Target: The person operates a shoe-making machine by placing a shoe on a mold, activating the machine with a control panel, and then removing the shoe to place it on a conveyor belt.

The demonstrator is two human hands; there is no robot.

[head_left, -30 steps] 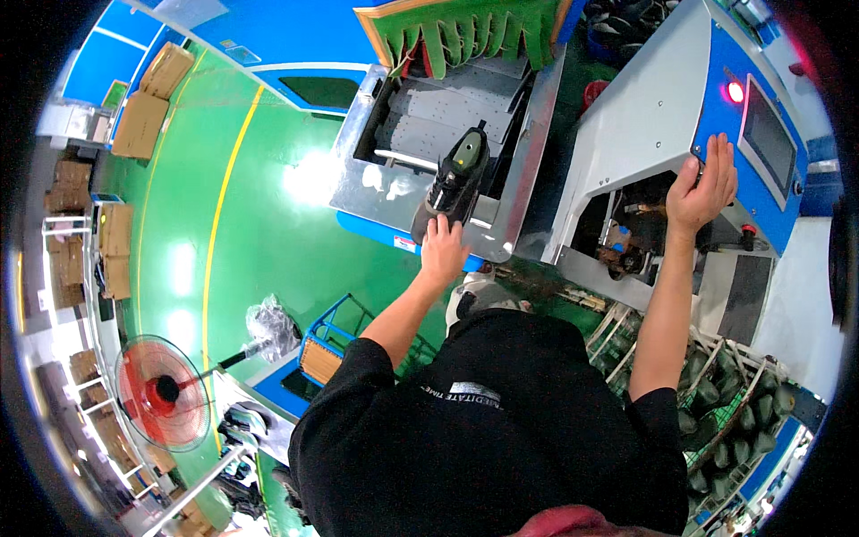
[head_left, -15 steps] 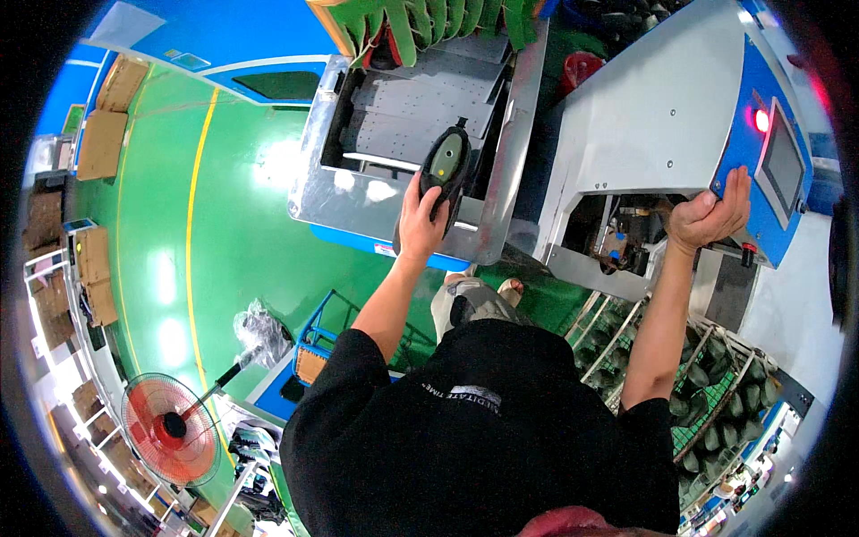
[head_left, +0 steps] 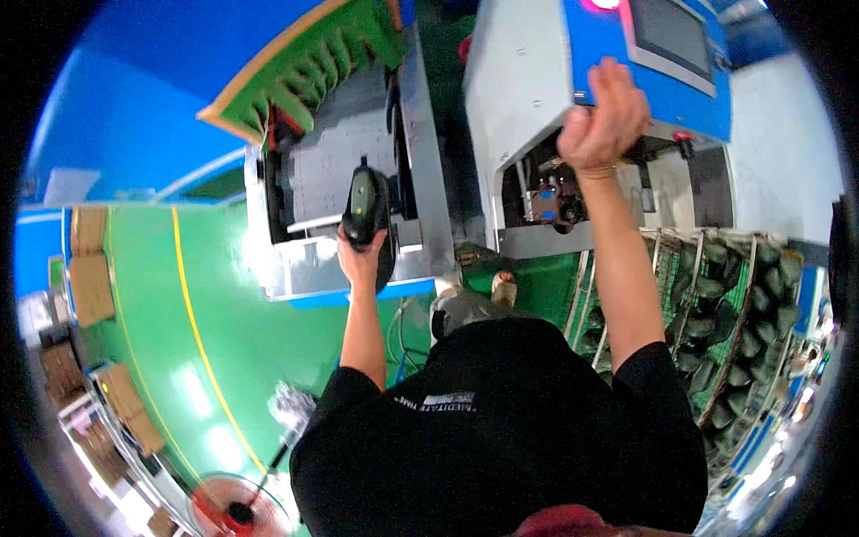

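Observation:
My left hand (head_left: 361, 257) grips the lower end of a dark shoe upper on an olive-green last (head_left: 365, 204), with thumb and fingers on either side. It holds this over the front edge of a metal-topped conveyor (head_left: 420, 170). My right hand (head_left: 608, 121) lies at the lower edge of the blue front panel (head_left: 595, 40) of a grey machine (head_left: 519, 80). Its fingers are stretched out and slightly blurred, and nothing shows in them. Whether the palm presses on the panel I cannot tell. Below that hand, the machine's opening (head_left: 555, 192) shows metal parts.
Green flaps (head_left: 313, 76) hang over the conveyor's far end. A wire rack (head_left: 680, 304) with many dark lasts stands at the right. A red button (head_left: 683, 139) juts from the machine. Behind me on the left are a fan (head_left: 240, 512) and cardboard boxes (head_left: 92, 286).
The whole view has turned, so conveyor and machine sit further left. My left hand still holds the lasted shoe upper, now tilted differently. My right hand's fingers are more spread on the panel.

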